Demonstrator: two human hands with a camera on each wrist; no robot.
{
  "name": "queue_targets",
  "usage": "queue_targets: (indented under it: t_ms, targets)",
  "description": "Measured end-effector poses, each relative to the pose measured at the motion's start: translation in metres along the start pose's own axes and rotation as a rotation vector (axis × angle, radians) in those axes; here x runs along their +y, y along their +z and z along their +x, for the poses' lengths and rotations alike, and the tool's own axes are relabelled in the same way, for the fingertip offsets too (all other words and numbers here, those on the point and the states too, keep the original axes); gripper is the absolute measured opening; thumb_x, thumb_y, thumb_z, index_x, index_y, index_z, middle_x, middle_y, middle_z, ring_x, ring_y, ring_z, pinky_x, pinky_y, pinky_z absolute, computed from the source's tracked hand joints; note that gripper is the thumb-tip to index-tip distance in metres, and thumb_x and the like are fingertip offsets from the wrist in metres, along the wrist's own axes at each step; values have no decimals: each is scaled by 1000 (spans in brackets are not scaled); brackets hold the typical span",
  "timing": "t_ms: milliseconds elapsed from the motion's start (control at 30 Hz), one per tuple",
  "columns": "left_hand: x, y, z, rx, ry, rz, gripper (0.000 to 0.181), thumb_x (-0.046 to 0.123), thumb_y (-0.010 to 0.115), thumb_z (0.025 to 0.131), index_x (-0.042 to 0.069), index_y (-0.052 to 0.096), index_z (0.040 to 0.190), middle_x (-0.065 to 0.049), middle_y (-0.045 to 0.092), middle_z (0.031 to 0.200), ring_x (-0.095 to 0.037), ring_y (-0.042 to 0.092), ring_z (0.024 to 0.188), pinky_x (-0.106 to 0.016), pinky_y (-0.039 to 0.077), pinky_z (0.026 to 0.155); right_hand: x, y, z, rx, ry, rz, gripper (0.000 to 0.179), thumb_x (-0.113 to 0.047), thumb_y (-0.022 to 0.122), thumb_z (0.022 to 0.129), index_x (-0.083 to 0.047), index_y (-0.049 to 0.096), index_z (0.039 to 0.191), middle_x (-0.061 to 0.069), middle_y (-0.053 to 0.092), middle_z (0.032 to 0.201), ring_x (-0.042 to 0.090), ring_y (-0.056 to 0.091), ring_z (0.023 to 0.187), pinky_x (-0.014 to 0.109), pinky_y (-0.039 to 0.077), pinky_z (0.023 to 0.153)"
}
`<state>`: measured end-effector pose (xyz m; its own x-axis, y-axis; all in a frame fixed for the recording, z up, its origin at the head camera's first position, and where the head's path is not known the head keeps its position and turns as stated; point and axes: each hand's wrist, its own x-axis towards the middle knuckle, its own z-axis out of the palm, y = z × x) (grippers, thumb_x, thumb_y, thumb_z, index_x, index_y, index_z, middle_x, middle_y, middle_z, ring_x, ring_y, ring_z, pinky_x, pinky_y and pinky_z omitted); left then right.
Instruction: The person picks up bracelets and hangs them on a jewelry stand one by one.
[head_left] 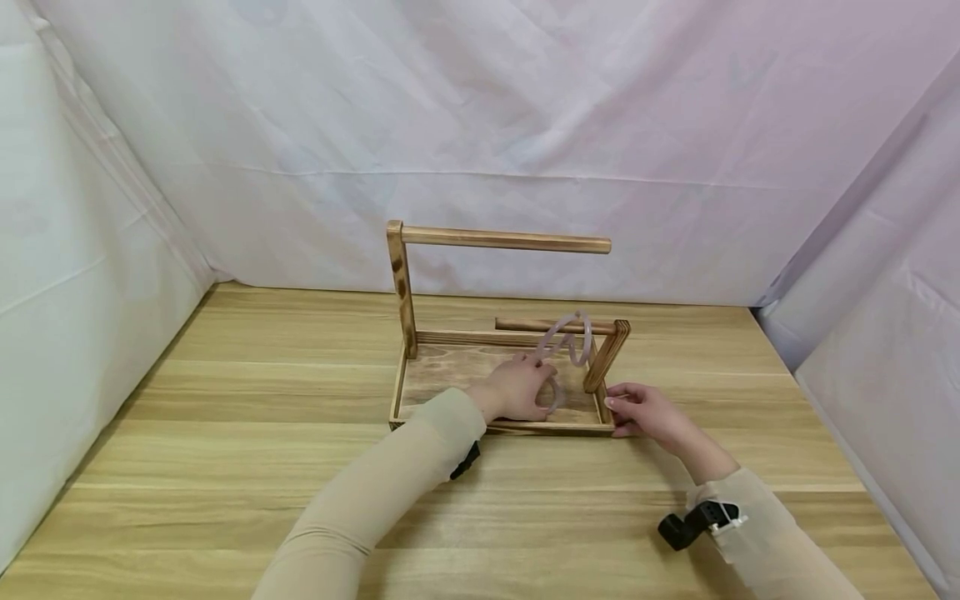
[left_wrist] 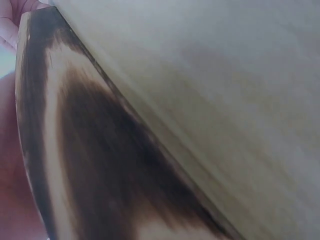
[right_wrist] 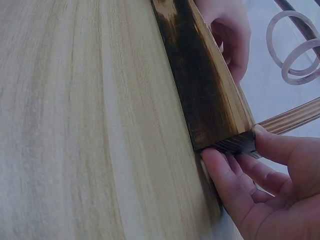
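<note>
A wooden jewelry stand point(head_left: 506, 241) has a tray base, a tall post with a long upper bar, and a short post with a lower bar. Two pale, translucent bangles point(head_left: 577, 340) hang around the lower bar. My left hand point(head_left: 517, 388) reaches over the front rim into the tray, thumb and fingers around another pale bangle point(head_left: 557, 395), partly hidden by the hand. At the tray's front right corner, my right hand point(head_left: 651, 414) grips the end wall, thumb on the rim point(right_wrist: 250, 112) and fingers against the outside.
The stand sits on a wood-grain table point(head_left: 300, 367). Behind it hangs a pale curtain point(head_left: 480, 108), with more curtain along both sides. The upper bar point(head_left: 555, 242) juts rightward over the tray with its right end free.
</note>
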<state>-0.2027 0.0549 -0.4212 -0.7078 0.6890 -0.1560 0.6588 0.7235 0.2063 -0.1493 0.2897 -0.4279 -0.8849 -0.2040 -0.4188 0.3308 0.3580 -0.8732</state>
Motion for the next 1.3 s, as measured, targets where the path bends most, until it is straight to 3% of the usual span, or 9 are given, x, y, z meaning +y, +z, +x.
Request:
queue_targets:
  t_ms: [300,733,967,1300]
  targets:
    - [-7,-2,-5,2,-52,-64,63,46,66,79,21,49,134,-9,45,136,-27,46,121,-35,50,87,1,1,0,2,-5,2,46,-13,47,97,18,35,129,5,57,92,9,58,78,27,57,70]
    - [-21,-9,-15,22,-90,-194,68,43,70,75,15,44,132,-6,45,122,-20,44,102,-30,47,80,1,0,-1,-13,-19,1,47,-14,48,97,18,34,128,5,58,92,9,59,78,28,57,69]
    - [-30,-12,-22,53,-107,-241,65,39,69,76,15,44,130,-7,44,125,-22,45,105,-33,48,81,7,-5,0,-68,-90,54,52,-25,58,93,16,41,121,6,59,89,10,60,76,28,57,67]
    - [-41,-10,-29,116,-117,-337,62,33,72,73,14,46,126,-11,44,127,-25,46,113,-36,50,87,-2,1,0,-1,0,-5,46,-13,47,97,17,34,129,4,58,91,9,59,77,28,57,69]
